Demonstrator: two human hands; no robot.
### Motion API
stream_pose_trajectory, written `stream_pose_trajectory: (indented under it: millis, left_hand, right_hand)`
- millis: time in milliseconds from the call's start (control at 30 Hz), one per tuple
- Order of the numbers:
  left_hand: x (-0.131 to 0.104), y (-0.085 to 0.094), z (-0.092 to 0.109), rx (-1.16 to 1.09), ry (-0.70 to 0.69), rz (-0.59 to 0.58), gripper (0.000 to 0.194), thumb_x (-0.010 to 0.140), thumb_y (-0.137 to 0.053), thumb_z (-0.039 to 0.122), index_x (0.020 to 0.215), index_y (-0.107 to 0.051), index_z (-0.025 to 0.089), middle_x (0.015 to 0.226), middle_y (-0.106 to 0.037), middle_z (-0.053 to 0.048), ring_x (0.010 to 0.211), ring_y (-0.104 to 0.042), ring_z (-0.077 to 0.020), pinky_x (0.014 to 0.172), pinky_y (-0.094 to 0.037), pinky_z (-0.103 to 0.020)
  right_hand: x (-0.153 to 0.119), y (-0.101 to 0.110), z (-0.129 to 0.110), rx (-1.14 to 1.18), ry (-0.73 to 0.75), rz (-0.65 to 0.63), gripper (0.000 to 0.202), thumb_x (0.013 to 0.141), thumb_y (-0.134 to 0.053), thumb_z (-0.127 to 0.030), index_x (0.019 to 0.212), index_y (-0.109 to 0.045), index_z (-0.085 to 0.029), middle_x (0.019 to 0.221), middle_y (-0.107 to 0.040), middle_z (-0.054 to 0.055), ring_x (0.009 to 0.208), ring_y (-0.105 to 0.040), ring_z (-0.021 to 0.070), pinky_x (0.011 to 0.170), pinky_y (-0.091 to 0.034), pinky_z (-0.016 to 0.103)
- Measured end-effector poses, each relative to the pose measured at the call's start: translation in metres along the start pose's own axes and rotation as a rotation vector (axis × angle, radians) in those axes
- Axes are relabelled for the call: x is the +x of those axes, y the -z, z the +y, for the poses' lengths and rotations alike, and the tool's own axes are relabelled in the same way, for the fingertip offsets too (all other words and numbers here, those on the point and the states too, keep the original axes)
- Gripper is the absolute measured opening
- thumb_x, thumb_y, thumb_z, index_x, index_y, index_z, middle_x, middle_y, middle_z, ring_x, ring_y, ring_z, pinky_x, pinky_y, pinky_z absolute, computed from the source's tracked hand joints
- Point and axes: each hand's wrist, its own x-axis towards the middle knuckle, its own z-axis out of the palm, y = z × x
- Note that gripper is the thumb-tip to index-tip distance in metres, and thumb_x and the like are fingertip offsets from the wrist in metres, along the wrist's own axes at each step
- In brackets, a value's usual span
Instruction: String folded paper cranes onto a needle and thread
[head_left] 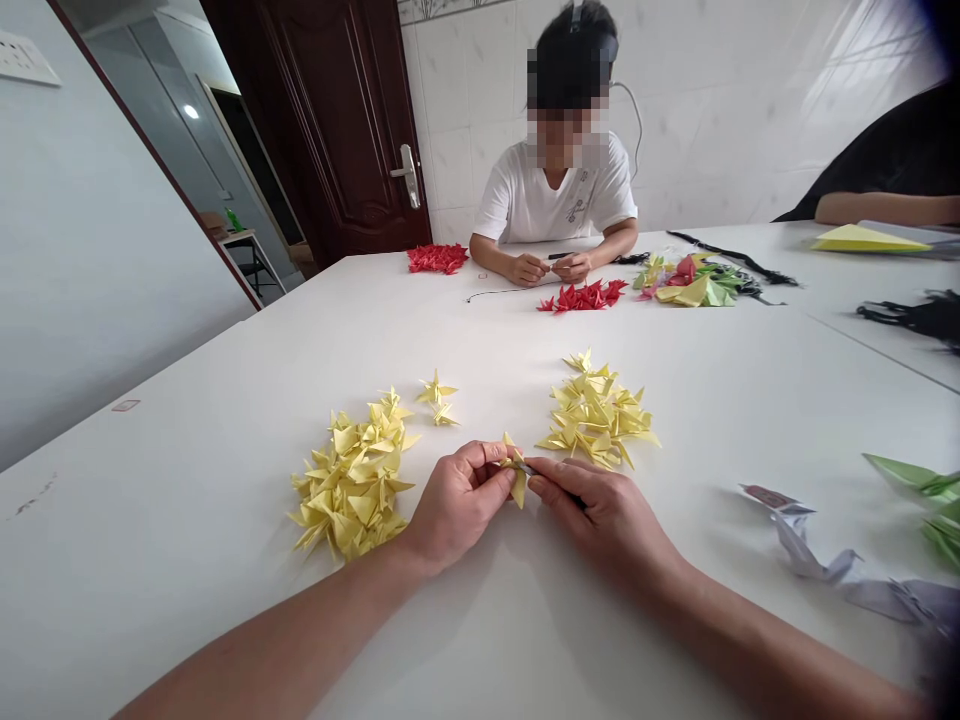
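Between my two hands is a small yellow origami piece with pointed tips, its middle partly covered by fingers. My left hand pinches it between thumb and fingers. My right hand is closed around a slim dark tool whose grey tip touches the paper; its kind I cannot make out, as most of it is hidden in the grip. Left of my left hand lies a heap of yellow origami pieces. Another yellow heap lies just beyond my right hand. Two loose yellow pieces lie near the left heap.
Across the white table a person in a white shirt works with both hands near red folded-paper heaps. A mixed-colour paper pile and black cords lie beside them. Grey folded paper and green pieces are at right.
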Motion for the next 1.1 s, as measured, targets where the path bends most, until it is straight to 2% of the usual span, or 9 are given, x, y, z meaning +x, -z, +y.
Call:
stream_pose_trajectory:
  millis: [167, 333, 500, 633, 767, 833, 933, 1033, 1100]
  left_hand:
    - [-0.001, 0.000, 0.000, -0.022, 0.043, 0.048, 0.024, 0.074, -0.063, 0.023, 0.097, -0.062, 0.016, 0.073, -0.061, 0.000, 0.067, -0.057, -0.0106, 0.068, -0.048, -0.024]
    - [0.004, -0.001, 0.002, -0.024, 0.015, 0.134, 0.022, 0.074, -0.062, 0.024, 0.094, -0.060, 0.017, 0.078, -0.057, 0.001, 0.063, -0.054, -0.0076, 0.062, -0.049, -0.020]
    - [0.040, -0.017, 0.001, 0.117, -0.031, 0.234, 0.018, 0.076, -0.056, 0.014, 0.094, -0.057, 0.013, 0.085, -0.061, -0.004, 0.055, -0.055, -0.0053, 0.057, -0.050, -0.020]
    - [0.072, -0.038, -0.001, 0.183, -0.048, 0.240, 0.023, 0.079, -0.056, 0.014, 0.102, -0.055, 0.011, 0.099, -0.063, -0.010, 0.059, -0.059, -0.0074, 0.058, -0.052, -0.022]
    - [0.079, -0.046, 0.001, 0.299, -0.060, 0.205, 0.033, 0.077, -0.061, 0.021, 0.108, -0.055, 0.010, 0.111, -0.061, -0.014, 0.065, -0.063, -0.0109, 0.059, -0.053, -0.023]
    - [0.072, -0.040, 0.007, 0.391, -0.074, 0.190, 0.034, 0.077, -0.062, 0.024, 0.108, -0.057, 0.011, 0.112, -0.061, -0.013, 0.067, -0.064, -0.0117, 0.060, -0.053, -0.023]
    - [0.057, -0.016, 0.022, 0.580, -0.110, 0.202, 0.024, 0.078, -0.060, 0.021, 0.100, -0.063, 0.014, 0.104, -0.064, -0.008, 0.072, -0.064, -0.0133, 0.068, -0.052, -0.024]
    - [0.042, 0.016, 0.034, 0.812, -0.142, 0.311, 0.023, 0.076, -0.056, 0.013, 0.096, -0.066, 0.017, 0.103, -0.061, -0.007, 0.090, -0.060, -0.0179, 0.087, -0.045, -0.028]
    - [0.036, 0.034, 0.035, 0.947, -0.123, 0.380, 0.024, 0.076, -0.054, 0.015, 0.097, -0.067, 0.017, 0.102, -0.058, -0.008, 0.093, -0.059, -0.0211, 0.091, -0.041, -0.033]
  right_hand:
    - [-0.002, 0.002, -0.004, -0.031, -0.016, 0.032, 0.024, 0.086, -0.048, -0.033, 0.101, -0.064, -0.022, 0.091, -0.069, 0.006, 0.077, -0.063, 0.0189, 0.065, -0.050, 0.028]
    - [-0.004, 0.003, -0.008, 0.057, 0.008, 0.095, 0.023, 0.081, -0.054, -0.033, 0.097, -0.063, -0.020, 0.077, -0.068, 0.003, 0.065, -0.061, 0.0156, 0.056, -0.048, 0.024]
    - [-0.007, 0.002, -0.009, 0.075, 0.169, 0.057, 0.021, 0.082, -0.053, -0.027, 0.096, -0.065, -0.017, 0.073, -0.067, 0.003, 0.057, -0.058, 0.0125, 0.051, -0.045, 0.022]
    - [-0.008, 0.002, -0.008, 0.051, 0.212, 0.020, 0.020, 0.083, -0.050, -0.026, 0.090, -0.067, -0.018, 0.072, -0.068, 0.003, 0.056, -0.058, 0.0127, 0.052, -0.045, 0.023]
    - [-0.006, 0.004, -0.008, 0.081, 0.183, 0.004, 0.020, 0.083, -0.050, -0.027, 0.087, -0.067, -0.018, 0.071, -0.069, 0.003, 0.057, -0.059, 0.0133, 0.052, -0.045, 0.023]
    - [-0.006, 0.005, -0.008, 0.095, 0.154, -0.005, 0.020, 0.083, -0.049, -0.027, 0.086, -0.067, -0.019, 0.070, -0.069, 0.002, 0.056, -0.058, 0.0134, 0.052, -0.045, 0.023]
    - [-0.006, 0.005, -0.007, 0.095, 0.138, -0.021, 0.019, 0.083, -0.049, -0.026, 0.085, -0.067, -0.019, 0.070, -0.069, 0.002, 0.057, -0.059, 0.0136, 0.051, -0.044, 0.023]
    - [-0.006, 0.006, -0.007, 0.098, 0.148, -0.040, 0.018, 0.083, -0.049, -0.025, 0.082, -0.066, -0.019, 0.072, -0.068, 0.002, 0.060, -0.059, 0.0139, 0.053, -0.044, 0.023]
    - [-0.006, 0.006, -0.007, 0.108, 0.147, -0.057, 0.018, 0.083, -0.049, -0.024, 0.081, -0.066, -0.019, 0.072, -0.068, 0.002, 0.061, -0.058, 0.0140, 0.054, -0.043, 0.023]
